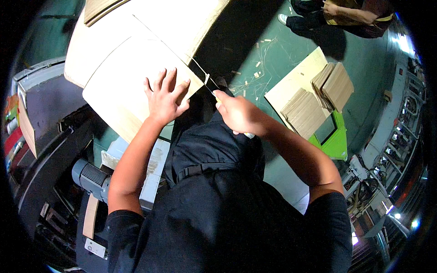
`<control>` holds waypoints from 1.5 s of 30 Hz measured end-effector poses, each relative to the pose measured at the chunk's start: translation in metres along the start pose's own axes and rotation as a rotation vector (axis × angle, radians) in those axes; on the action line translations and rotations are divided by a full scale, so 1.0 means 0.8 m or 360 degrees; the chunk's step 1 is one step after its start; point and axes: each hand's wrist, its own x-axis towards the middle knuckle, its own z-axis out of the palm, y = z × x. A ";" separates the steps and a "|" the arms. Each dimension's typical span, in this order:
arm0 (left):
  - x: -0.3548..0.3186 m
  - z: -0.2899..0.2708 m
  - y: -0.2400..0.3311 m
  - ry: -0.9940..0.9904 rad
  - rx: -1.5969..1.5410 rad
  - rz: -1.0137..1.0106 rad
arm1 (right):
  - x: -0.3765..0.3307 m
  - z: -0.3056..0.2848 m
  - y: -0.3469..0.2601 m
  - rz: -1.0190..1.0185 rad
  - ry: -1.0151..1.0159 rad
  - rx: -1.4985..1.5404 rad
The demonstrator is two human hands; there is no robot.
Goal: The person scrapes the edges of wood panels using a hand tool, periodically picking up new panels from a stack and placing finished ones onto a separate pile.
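Green shop floor [371, 75] takes up much of the bkgd in my head view, w/ pale wood scraps [257, 74] strewn off the bench's right edge. Pale bench [186, 20] is brightly lit, nearly washed out from where I'm watching. At its far-left corner I've got a few stacked panels [98, 10].

Thin wood board [129, 91] lies on the bench, seemingly overhanging the near edge; its right corner sits by the bench's right edge. L hand [165, 102] is palm-down on the board near that corner, fingers spread, grasping nothing. R hand [240, 114], just off the same corner, has fingers wrapped round the yellow handle of a thin-bladed tool [218, 98]. Blade points at the corner, next to a loose pale strand [206, 77]; can't tell if they touch.

To the right, stacked wood pieces [302, 111] rest on a pale sheet [291, 82] w/ a bright green frame [339, 139] by its near end. Co-worker [359, 16] is top R; grey motor [88, 176] lower L.
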 end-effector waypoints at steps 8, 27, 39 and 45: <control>-0.003 0.007 -0.004 0.0015 0.0007 0.0016 | 0.066 0.046 0.062 -0.0204 0.0375 -0.0452; 0.072 -0.004 0.012 -0.0012 -0.0006 -0.0577 | 0.068 0.064 0.086 -0.0319 0.1281 0.0402; 0.030 -0.026 -0.017 -0.0198 -0.0081 0.0113 | 0.052 0.111 0.329 0.0177 0.1231 0.0263; -0.003 -0.034 -0.036 -0.0228 -0.0134 0.0112 | 0.088 0.080 0.037 -0.0166 0.1220 0.0283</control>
